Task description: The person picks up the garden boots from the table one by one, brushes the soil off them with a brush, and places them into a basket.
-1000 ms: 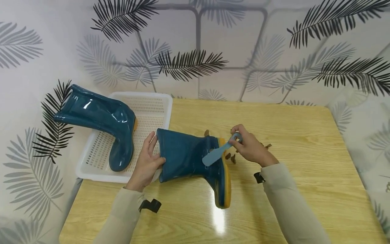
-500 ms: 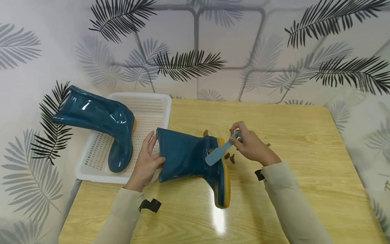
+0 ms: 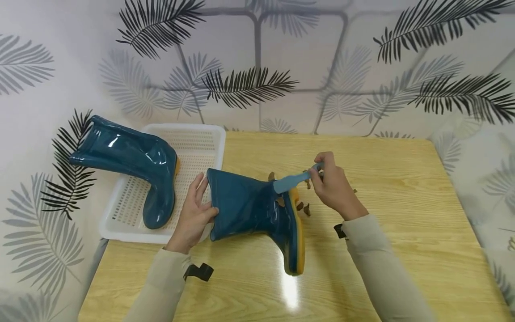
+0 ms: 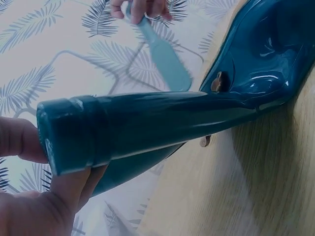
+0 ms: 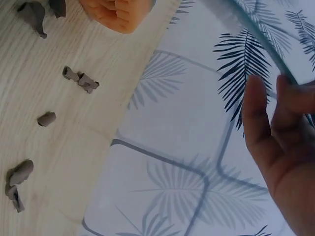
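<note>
A dark teal rubber boot with a yellow sole lies on its side on the table. My left hand grips the rim of its shaft, thumb on the upper face, as the left wrist view also shows. In my right hand is a light blue brush, pinched by its handle. The left wrist view shows the brush head above the boot, apart from it. Pale bristles blur in the right wrist view. A brown clump clings to the boot near the ankle.
A second teal boot lies in a white perforated basket at the left, its shaft hanging over the side. Several brown clumps are scattered on the wooden table beyond the sole. A leaf-patterned cloth hangs behind.
My right hand has moved the brush from over the boot's ankle toward its far edge, uncovering the brown clump. The left hand and boot stay in place.
</note>
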Demonstrator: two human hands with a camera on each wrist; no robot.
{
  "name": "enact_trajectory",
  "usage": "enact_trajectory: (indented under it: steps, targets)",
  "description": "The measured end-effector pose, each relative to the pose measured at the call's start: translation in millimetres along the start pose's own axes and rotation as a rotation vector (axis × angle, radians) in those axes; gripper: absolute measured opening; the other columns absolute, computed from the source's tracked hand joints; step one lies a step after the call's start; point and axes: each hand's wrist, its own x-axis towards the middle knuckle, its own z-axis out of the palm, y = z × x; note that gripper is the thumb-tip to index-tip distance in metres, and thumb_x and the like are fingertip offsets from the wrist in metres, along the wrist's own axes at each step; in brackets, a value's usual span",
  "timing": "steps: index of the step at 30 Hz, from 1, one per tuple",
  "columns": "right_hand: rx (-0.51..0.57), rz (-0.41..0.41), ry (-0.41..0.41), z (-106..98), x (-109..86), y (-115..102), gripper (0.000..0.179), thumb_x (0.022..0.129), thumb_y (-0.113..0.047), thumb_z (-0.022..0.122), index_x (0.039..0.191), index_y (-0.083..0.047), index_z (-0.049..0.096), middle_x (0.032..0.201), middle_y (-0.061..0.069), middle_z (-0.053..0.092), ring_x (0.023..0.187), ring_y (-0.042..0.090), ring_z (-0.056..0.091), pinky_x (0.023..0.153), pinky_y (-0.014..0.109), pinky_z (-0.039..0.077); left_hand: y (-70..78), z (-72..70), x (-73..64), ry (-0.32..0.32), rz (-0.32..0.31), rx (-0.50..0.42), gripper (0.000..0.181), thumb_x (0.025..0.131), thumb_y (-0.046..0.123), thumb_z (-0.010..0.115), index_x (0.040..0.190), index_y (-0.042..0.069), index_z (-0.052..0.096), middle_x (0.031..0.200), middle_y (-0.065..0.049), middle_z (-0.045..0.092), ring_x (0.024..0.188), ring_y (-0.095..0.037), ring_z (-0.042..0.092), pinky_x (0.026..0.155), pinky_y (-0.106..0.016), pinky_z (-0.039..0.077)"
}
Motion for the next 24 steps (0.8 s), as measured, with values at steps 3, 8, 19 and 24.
enact_trajectory:
  steps: [3,8,19,24]
  targets:
    - [0.056,0.040,-0.105,1,-1.2,3,0.024,0.106,-0.007,0.046,0.125,-0.001,0.032,0.087,0.017,0.062,0.052,0.017,0.049,0.048,0.032,0.041,-1.1,-0.2,-0.4,-0.002,0.019,-0.012,0.100,0.083,-0.026,0.043,0.161,0.021,0.003,0.167,0.002,0.004,0.128,-0.038,0.046,0.062,-0.021,0.050]
    - [-0.101,-0.089,-0.063,8,-3.9,4,0.023,0.104,-0.005,0.049,0.122,0.002,0.037,0.088,0.019,0.065,0.055,0.019,0.058,0.051,0.033,0.048,-1.5,3.4,-0.1,-0.039,0.085,-0.036,0.100,0.082,-0.026,0.045,0.161,0.019,0.004,0.167,-0.001,0.005,0.139,-0.046,0.032,0.069,-0.020,0.050]
    - [0.089,0.035,-0.055,-3,-12.1,9,0.023,0.105,-0.006,0.046,0.124,0.000,0.033,0.084,0.016,0.059,0.059,0.020,0.055,0.051,0.032,0.044,1.3,13.8,2.3,-0.107,0.183,-0.120,0.098,0.085,-0.025,0.047,0.161,0.018,0.004,0.167,-0.001,0.006,0.140,-0.047,0.032,0.078,-0.022,0.053]
    - [-0.033,-0.039,0.012,3,-17.0,17,0.021,0.104,-0.003,0.048,0.121,0.002,0.036,0.091,0.021,0.063,0.065,0.027,0.065,0.053,0.033,0.048,6.8,21.6,7.1,-0.164,0.241,-0.167,0.096,0.086,-0.024,0.047,0.161,0.018,0.002,0.167,-0.004,0.005,0.138,-0.050,0.033,0.077,-0.021,0.052]
